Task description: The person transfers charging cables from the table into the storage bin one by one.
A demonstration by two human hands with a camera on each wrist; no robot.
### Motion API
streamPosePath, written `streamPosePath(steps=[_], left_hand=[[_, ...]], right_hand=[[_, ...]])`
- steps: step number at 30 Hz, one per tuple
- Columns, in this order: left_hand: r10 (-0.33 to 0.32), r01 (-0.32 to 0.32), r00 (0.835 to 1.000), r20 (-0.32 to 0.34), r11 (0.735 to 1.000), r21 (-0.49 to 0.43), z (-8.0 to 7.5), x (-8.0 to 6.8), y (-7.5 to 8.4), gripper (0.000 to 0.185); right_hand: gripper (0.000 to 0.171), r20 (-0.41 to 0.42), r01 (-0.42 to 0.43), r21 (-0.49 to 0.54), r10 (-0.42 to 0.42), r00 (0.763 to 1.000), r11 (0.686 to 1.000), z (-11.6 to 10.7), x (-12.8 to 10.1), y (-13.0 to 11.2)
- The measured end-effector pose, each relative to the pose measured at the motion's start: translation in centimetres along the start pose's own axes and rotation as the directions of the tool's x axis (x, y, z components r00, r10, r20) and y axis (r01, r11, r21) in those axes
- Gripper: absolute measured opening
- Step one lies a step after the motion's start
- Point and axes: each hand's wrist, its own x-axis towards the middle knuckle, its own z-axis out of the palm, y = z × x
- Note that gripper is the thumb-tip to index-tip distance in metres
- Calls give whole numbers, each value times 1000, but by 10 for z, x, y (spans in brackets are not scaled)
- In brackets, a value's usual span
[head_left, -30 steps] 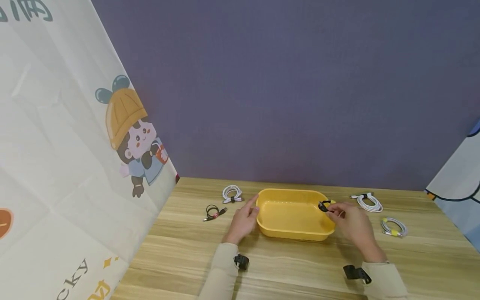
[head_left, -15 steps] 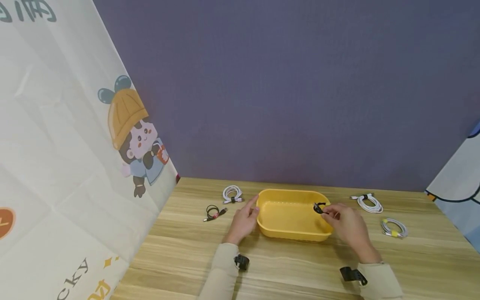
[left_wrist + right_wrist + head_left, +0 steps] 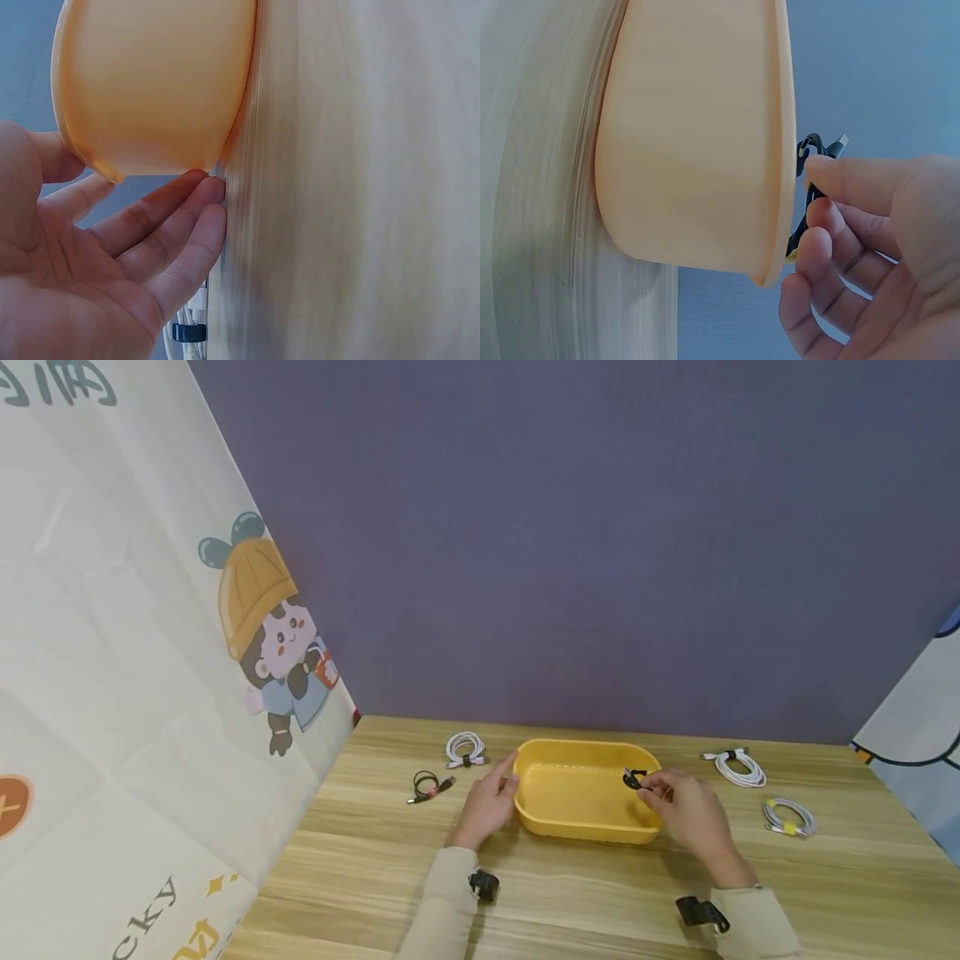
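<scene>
A yellow tub (image 3: pixel 577 827) stands on the wooden table (image 3: pixel 600 902). My right hand (image 3: pixel 686 810) pinches a small coiled black cable (image 3: pixel 632 777) and holds it over the tub's right end; in the right wrist view the black cable (image 3: pixel 808 191) sits just past the tub's rim (image 3: pixel 784 150), under my thumb. My left hand (image 3: pixel 487 802) lies with straight fingers against the tub's left wall. The left wrist view has those fingers (image 3: pixel 169 225) touching the table beside the tub (image 3: pixel 157 75).
On the left lie a white coiled cable (image 3: pixel 464 748) and a black coiled cable (image 3: pixel 427 785). On the right lie a white coil (image 3: pixel 738 764) and a grey coil with a yellow tie (image 3: pixel 787 815). A cartoon-printed curtain (image 3: pixel 150 710) hangs at the left.
My right hand has carried the black cable leftward, from the tub's right rim to over the inside of the tub. My left hand has stayed by the tub.
</scene>
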Motion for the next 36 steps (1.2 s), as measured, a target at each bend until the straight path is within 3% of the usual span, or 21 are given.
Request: streamPosePath(steps=[10,36], left_hand=[[7,-7,1000,-11,998,57,0,0,3,48],[-12,12,1000,-12,999,34,1,-2,6,48]], right_hand=[[6,13,-1,14,0,1000,1000,6,0,0],[8,51,52,-82,-48,998,995,27,1,-3]])
